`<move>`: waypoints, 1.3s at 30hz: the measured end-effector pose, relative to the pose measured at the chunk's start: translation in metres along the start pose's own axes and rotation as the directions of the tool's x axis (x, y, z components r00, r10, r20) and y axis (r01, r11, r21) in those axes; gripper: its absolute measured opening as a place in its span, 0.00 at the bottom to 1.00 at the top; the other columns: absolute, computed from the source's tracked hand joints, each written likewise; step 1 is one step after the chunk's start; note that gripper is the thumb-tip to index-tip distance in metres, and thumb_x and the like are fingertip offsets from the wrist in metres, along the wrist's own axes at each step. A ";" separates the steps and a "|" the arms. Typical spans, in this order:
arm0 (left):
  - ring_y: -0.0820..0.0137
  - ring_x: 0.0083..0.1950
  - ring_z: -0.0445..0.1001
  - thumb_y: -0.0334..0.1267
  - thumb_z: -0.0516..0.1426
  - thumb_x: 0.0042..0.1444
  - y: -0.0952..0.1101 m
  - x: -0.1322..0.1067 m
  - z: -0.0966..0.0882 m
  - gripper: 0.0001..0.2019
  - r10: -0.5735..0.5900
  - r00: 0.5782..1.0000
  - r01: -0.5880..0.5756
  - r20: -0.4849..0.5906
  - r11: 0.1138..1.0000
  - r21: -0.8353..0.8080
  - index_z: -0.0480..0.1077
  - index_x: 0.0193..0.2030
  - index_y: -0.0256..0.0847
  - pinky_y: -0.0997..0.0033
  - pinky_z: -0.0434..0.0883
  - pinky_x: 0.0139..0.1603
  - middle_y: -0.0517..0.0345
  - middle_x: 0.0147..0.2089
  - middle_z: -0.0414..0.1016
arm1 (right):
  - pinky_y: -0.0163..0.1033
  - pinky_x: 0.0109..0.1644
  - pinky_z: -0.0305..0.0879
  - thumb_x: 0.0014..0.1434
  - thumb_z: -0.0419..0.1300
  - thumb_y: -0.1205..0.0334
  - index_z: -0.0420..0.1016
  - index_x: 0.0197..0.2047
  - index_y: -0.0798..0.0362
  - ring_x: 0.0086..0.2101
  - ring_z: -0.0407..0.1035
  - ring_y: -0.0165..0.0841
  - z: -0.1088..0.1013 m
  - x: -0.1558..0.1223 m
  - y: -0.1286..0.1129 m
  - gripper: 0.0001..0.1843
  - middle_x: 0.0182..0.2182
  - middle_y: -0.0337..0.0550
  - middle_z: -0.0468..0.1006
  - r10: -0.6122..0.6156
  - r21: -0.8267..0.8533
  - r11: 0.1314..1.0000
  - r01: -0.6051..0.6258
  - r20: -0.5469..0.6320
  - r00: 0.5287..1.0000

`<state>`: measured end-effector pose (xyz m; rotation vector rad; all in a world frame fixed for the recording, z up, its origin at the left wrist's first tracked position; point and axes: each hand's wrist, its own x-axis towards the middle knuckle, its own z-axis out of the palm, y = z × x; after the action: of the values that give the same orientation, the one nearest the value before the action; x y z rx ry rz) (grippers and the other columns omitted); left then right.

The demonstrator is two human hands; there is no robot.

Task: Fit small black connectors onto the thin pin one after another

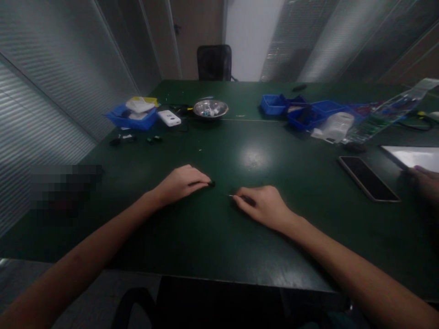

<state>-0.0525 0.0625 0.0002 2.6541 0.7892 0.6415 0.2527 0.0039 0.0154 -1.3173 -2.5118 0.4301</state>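
Note:
My left hand (185, 181) rests low over the green table (171, 246), its thumb and fingers pinched on a small black piece (212, 183). What kind of piece it is cannot be made out. A short way to the right, my right hand (265, 204) is closed around a dark-handled tool (248, 200). The tool's thin, pale metal tip points left, toward the black piece, with a gap between them. Most of the handle is hidden by the fingers.
At the back stand a steel bowl (210, 109) with small parts, a blue bin (132, 119), a white device (169, 118) and another blue bin (273, 104). A phone (368, 178) lies to the right, near another person's hand (425, 180). Small dark pieces (154, 139) lie at left.

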 end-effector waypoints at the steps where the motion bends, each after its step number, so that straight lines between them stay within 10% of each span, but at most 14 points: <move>1: 0.65 0.54 0.77 0.37 0.55 0.69 0.007 0.003 0.005 0.12 0.048 0.999 -0.048 0.017 0.999 -0.022 0.77 0.54 0.43 0.62 0.69 0.55 0.53 0.52 0.80 | 0.36 0.31 0.55 0.71 0.51 0.49 0.79 0.41 0.49 0.24 0.69 0.28 0.000 0.000 0.000 0.19 0.26 0.37 0.78 -0.017 -0.015 1.000 0.017 0.006 1.000; 20: 0.66 0.53 0.78 0.34 0.56 0.68 0.023 0.005 0.020 0.11 0.250 0.968 -0.249 0.020 0.967 -0.062 0.77 0.53 0.42 0.62 0.71 0.52 0.52 0.52 0.80 | 0.37 0.30 0.52 0.73 0.47 0.51 0.79 0.40 0.50 0.25 0.69 0.29 0.007 0.003 -0.006 0.22 0.28 0.42 0.80 -0.119 -0.110 0.986 0.124 0.049 0.992; 28: 0.66 0.52 0.77 0.36 0.57 0.69 0.026 0.007 0.016 0.11 0.172 0.984 -0.167 0.040 0.980 -0.108 0.76 0.54 0.41 0.64 0.70 0.54 0.51 0.50 0.80 | 0.34 0.31 0.59 0.72 0.50 0.50 0.80 0.40 0.52 0.23 0.68 0.27 0.006 0.005 -0.002 0.21 0.26 0.38 0.78 0.049 0.272 0.962 -0.014 -0.123 0.991; 36: 0.64 0.52 0.75 0.36 0.55 0.69 0.017 0.005 0.012 0.12 0.160 0.986 -0.161 0.048 0.987 0.012 0.76 0.55 0.43 0.61 0.71 0.52 0.52 0.51 0.79 | 0.35 0.30 0.58 0.71 0.51 0.48 0.81 0.40 0.51 0.22 0.67 0.27 0.008 0.004 0.003 0.22 0.25 0.38 0.79 0.055 0.201 0.979 -0.037 -0.086 0.995; 39: 0.62 0.51 0.74 0.38 0.55 0.69 -0.010 -0.003 -0.002 0.13 -0.035 0.999 0.038 -0.018 0.989 0.144 0.76 0.55 0.43 0.60 0.71 0.52 0.50 0.51 0.78 | 0.35 0.30 0.59 0.71 0.50 0.48 0.81 0.42 0.52 0.22 0.67 0.28 0.007 0.003 0.002 0.22 0.26 0.39 0.79 0.048 0.203 0.979 -0.033 -0.067 0.997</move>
<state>-0.0602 0.0688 -0.0030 2.7594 0.9188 0.6184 0.2496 0.0069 0.0087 -1.2832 -2.3166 0.6174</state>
